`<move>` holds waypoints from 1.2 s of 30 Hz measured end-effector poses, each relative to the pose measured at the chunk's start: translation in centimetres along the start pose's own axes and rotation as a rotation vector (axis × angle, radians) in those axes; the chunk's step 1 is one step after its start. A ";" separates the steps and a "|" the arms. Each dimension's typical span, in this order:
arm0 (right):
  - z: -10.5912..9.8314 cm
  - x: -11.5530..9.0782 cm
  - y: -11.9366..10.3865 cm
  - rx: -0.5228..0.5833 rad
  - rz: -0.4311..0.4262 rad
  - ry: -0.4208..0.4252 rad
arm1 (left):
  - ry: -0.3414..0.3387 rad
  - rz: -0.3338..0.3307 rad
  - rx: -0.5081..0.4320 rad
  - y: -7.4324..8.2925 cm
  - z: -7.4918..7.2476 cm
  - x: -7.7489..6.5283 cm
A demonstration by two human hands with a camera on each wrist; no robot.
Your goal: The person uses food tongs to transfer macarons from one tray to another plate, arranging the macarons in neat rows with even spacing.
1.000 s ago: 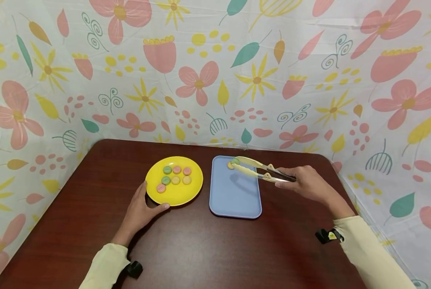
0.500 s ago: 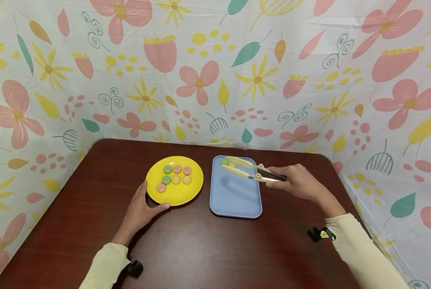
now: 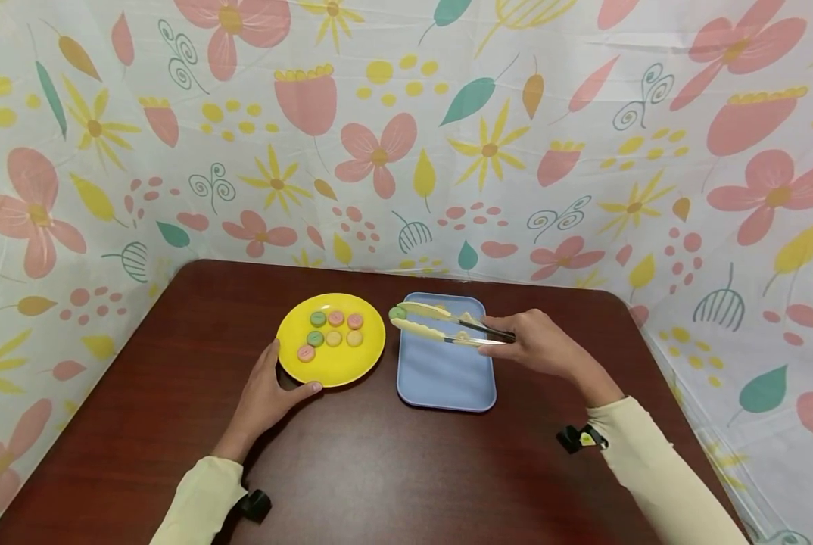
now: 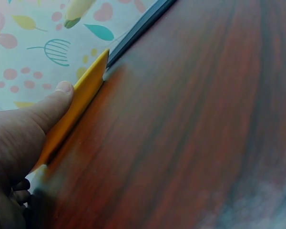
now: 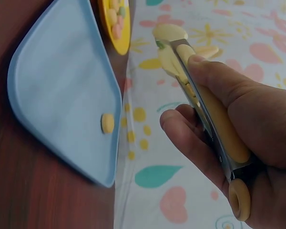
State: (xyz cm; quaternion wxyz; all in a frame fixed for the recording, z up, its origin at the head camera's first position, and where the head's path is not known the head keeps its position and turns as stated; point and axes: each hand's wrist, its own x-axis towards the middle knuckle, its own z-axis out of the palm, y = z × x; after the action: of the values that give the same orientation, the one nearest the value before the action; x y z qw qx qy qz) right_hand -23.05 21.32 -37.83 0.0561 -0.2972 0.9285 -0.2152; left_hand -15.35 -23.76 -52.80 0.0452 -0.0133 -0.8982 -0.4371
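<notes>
My left hand (image 3: 263, 397) grips the left and near rim of a yellow plate (image 3: 341, 369), which bears several small green, pink and yellow macarons (image 3: 334, 338). In the left wrist view the thumb lies along the edge of that plate (image 4: 83, 102). My right hand (image 3: 546, 344) holds tongs with cream-coloured tips (image 3: 416, 328). Between those tips a green macaron (image 3: 397, 312) is pinched above the left edge of a blue tray (image 3: 447, 378). A yellow macaron (image 5: 107, 123) lies on the tray near its far edge, mostly hidden behind the tongs in the head view.
Plate and tray stand side by side on a dark brown wooden table (image 3: 366, 462), with a narrow gap between them. A flower-patterned cloth (image 3: 379, 98) hangs behind the table and along its sides.
My right hand and the tongs have moved left, carrying the green macaron from near the yellow one on the tray to the tray's left edge. The left hand and plate have stayed put.
</notes>
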 end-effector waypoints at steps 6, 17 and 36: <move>0.8 1.0 -1.0 0.026 -0.037 -0.032 | 0.005 0.010 0.001 -0.2 0.0 0.1; 1.9 2.8 -2.4 0.024 -0.094 -0.056 | 0.008 0.000 0.000 -0.2 0.1 0.2; 4.9 5.3 -4.2 0.044 -0.208 -0.093 | 0.007 0.006 0.005 0.0 0.0 0.0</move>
State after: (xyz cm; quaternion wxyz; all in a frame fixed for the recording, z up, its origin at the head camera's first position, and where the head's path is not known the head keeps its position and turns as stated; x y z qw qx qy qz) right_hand -24.05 13.46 -40.29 0.0829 -0.4003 0.8841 -0.2263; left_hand -15.39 -23.76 -52.86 0.0497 -0.0143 -0.8991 -0.4346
